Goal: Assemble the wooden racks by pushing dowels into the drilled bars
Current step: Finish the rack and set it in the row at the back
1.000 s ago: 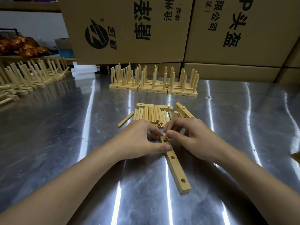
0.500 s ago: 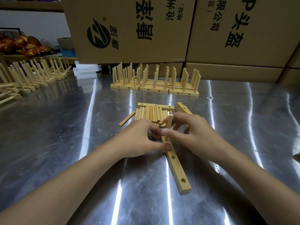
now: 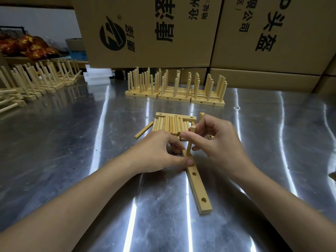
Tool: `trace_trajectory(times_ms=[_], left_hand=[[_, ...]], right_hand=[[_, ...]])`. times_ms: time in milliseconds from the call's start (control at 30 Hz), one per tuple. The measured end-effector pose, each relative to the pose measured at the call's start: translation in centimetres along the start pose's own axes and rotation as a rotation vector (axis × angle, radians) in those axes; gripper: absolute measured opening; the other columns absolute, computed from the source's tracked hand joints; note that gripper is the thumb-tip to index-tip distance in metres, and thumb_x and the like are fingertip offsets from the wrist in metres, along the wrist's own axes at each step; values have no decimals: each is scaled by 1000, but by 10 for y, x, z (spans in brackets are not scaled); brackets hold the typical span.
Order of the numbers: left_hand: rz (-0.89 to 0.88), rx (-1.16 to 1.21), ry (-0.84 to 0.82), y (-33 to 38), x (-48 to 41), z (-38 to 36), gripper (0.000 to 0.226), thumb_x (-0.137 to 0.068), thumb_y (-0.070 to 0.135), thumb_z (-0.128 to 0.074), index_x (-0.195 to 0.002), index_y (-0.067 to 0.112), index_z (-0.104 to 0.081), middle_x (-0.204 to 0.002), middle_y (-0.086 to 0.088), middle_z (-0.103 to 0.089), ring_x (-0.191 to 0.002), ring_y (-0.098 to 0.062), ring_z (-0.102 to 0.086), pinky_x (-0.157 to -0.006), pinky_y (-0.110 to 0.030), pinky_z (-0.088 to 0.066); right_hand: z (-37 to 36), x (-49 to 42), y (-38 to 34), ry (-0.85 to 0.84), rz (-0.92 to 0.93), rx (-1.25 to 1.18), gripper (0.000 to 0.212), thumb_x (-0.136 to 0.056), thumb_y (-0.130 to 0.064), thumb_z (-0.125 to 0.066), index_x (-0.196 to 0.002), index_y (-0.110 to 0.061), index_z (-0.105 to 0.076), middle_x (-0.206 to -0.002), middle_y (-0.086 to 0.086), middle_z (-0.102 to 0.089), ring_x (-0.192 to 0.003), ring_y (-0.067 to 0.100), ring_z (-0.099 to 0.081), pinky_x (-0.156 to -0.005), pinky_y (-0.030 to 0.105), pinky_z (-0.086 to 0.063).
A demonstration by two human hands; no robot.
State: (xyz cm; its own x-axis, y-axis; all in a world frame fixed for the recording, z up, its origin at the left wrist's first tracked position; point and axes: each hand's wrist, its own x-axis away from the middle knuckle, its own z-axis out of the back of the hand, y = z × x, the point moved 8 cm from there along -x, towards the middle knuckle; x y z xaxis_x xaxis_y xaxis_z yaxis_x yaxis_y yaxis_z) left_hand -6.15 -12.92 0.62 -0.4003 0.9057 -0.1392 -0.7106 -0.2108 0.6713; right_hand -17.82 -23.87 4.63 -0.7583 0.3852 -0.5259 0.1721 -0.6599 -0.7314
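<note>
From my head camera, looking down: my left hand point(image 3: 156, 151) grips the far end of a long pale wooden bar with drilled holes point(image 3: 199, 190). The thumb presses its top and the fingers curl round its far side. The bar lies flat on the shiny steel table point(image 3: 72, 142), running from my hands towards me.

My right hand point(image 3: 218, 140) pinches a short round wooden dowel point(image 3: 189, 150) between thumb and fingertips. The dowel stands nearly upright with its lower end at the bar beside my left thumb.

Just beyond my hands lies a pile of loose wooden dowels point(image 3: 171, 124), and one stray dowel point(image 3: 143, 130) lies to its left. Farther back a row of finished wooden racks point(image 3: 174, 91) stands in front of brown cardboard boxes point(image 3: 145, 33).
</note>
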Motion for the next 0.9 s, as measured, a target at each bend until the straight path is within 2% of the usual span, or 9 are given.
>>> trace_trajectory(times_ms=[133,200,300,433,533,600,633,733,900], left_hand=[[-3,-2,-6,1,0,0,32,-74,66,-87,-93,41,-80,-86,18,-71,-76,6,-63,-57,-9,-41],[-6,-11,-5,2,0,1,34,-75,65,-87,-97,41,-80,-87,19,-71,-78,8,-63,-58,-8,-42],[-32,-13,-33,4,1,-1,31,-80,62,-85,-104,45,-75,-91,14,-69,-78,2,-62,-61,-13,-41],[-65,-30,-88,8,4,-2,23,-82,64,-81,-100,52,-73,-89,15,-68,-76,0,-60,-62,-16,-40],[-23,-149,-51,2,2,11,40,-72,79,-79,-89,43,-72,-88,14,-68,-79,1,-60,-61,-29,-47],[10,-237,-6,-3,2,24,54,-64,89,-74,-81,37,-71,-85,13,-67,-79,-4,-61,-66,-40,-56],[35,-274,9,-6,4,31,58,-62,92,-72,-79,36,-70,-83,13,-66,-77,-5,-61,-67,-42,-58],[109,-367,24,-17,8,47,59,-63,93,-70,-78,36,-70,-81,14,-67,-75,-4,-62,-65,-37,-57],[104,-335,-24,-21,8,59,47,-70,86,-74,-81,41,-73,-81,19,-65,-78,5,-59,-64,-27,-44]], right_hand=[[1,3,3,-97,-21,8,15,-88,-35,-84,-97,-28,-75,-94,-9,-77,-91,13,-76,-80,35,-64],[0,5,4,-128,-26,-17,12,-89,-31,-83,-97,-26,-76,-97,-11,-78,-93,13,-77,-83,36,-64],[-2,3,2,-114,-21,11,13,-88,-34,-82,-90,-25,-74,-93,-9,-78,-89,14,-76,-79,39,-63],[2,3,-1,-113,-31,24,17,-88,-43,-80,-94,-28,-76,-92,-9,-78,-90,14,-76,-80,43,-63],[30,-1,3,35,-21,32,19,-100,-50,-67,-99,-34,-76,-94,-11,-76,-92,11,-72,-74,30,-56],[50,-5,10,156,-21,189,18,-105,-44,-60,-101,-35,-76,-98,-15,-73,-97,6,-65,-74,24,-48],[54,-7,16,174,-27,323,17,-104,-40,-61,-104,-34,-76,-104,-17,-70,-103,4,-59,-80,25,-46],[42,-7,33,78,-58,613,15,-99,-35,-69,-107,-28,-80,-125,-9,-62,-124,9,-41,-102,31,-38],[21,-9,39,-21,-31,865,30,-89,-61,-72,-102,-34,-80,-144,-9,-54,-139,17,-33,-106,40,-35]])
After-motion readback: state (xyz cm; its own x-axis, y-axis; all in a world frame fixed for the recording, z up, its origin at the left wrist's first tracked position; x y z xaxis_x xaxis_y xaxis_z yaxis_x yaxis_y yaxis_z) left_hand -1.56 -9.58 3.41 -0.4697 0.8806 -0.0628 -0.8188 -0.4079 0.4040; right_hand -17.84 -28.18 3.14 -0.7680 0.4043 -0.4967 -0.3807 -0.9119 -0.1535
